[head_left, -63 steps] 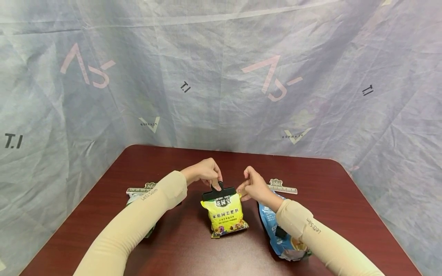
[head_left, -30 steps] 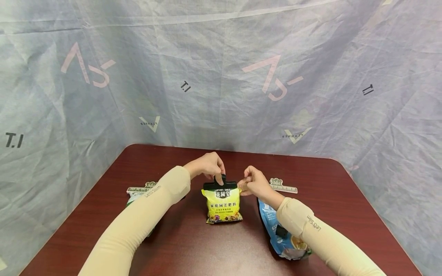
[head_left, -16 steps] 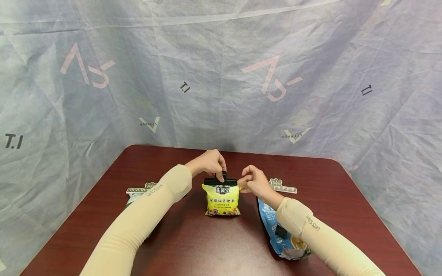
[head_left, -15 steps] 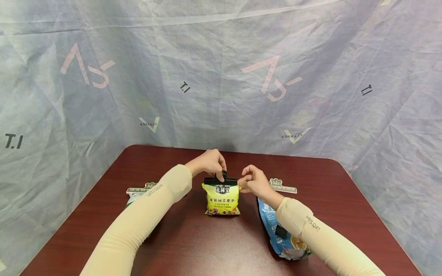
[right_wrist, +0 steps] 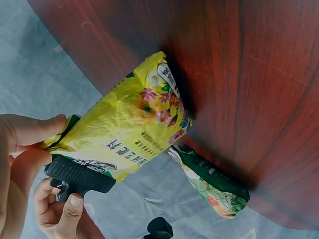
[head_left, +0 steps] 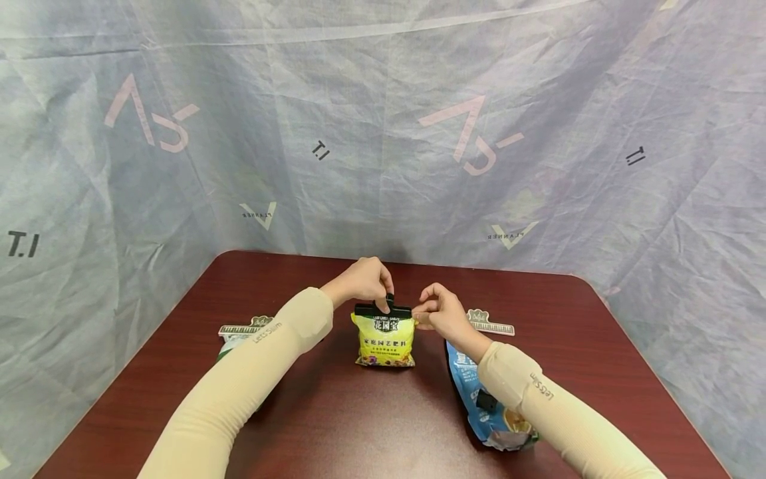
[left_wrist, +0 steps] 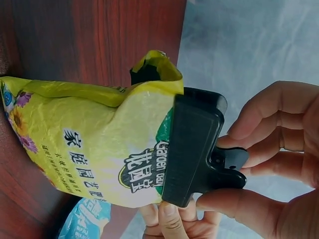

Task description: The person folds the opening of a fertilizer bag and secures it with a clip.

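A small yellow fertilizer bag (head_left: 385, 342) with printed flowers stands upright at mid-table in the head view. Across its top edge sits a black bag clip (left_wrist: 199, 149). My left hand (head_left: 366, 279) pinches the clip's handles between thumb and fingers, as the left wrist view shows up close. The bag's top right corner is pinched by my right hand (head_left: 443, 316), with thumb and fingertip on the folded yellow film in the right wrist view. The yellow bag (right_wrist: 134, 124) looks full and its lower end is close to the table.
To the right lies a blue bag (head_left: 473, 386) with a black clip (head_left: 486, 400) on it, partly under my right forearm. A white clip (head_left: 493, 327) rests behind it. On the left, another white clip (head_left: 239, 330) lies by a green bag (right_wrist: 214, 181), mostly hidden by my left sleeve.
Both hands keep their hold. The left hand has moved away from me, taking the clip and the top of the yellow bag with it; the bag has straightened and shifted back from the front.
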Demonstrator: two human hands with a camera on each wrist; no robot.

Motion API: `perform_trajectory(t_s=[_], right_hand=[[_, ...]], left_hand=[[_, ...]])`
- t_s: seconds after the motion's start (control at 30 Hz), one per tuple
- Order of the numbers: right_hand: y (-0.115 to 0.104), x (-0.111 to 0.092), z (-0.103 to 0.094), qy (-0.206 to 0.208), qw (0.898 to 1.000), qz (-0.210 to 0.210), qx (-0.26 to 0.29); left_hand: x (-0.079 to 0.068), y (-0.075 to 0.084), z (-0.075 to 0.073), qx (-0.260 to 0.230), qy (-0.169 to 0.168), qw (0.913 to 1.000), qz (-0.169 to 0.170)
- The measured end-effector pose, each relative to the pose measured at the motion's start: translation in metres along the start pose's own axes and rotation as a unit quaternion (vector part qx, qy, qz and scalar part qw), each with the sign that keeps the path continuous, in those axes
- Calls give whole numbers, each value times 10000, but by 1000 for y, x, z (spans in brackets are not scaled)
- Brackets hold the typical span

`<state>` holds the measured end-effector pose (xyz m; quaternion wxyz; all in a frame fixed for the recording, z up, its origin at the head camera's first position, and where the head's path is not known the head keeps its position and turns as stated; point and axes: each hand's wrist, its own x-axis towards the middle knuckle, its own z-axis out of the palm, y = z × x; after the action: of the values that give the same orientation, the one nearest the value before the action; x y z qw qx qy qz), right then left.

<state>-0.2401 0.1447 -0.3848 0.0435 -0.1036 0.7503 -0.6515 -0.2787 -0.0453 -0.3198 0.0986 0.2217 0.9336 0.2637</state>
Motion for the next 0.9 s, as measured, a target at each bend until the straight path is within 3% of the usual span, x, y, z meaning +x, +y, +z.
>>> perform_trajectory(t_s=[0.3,0.63,0.9], right_hand=[[1,-1,-2,-88,9997,-24,-214],[0,-2,-9,-566,9973,248,-408],[-2,-2,-16,-696,9898,312,-1203]], left_hand=[[-6,3,6,387,270,9984,320],[-9,6,7,475,235,9983,244],[-9,9,7,521,137,9981,307]])
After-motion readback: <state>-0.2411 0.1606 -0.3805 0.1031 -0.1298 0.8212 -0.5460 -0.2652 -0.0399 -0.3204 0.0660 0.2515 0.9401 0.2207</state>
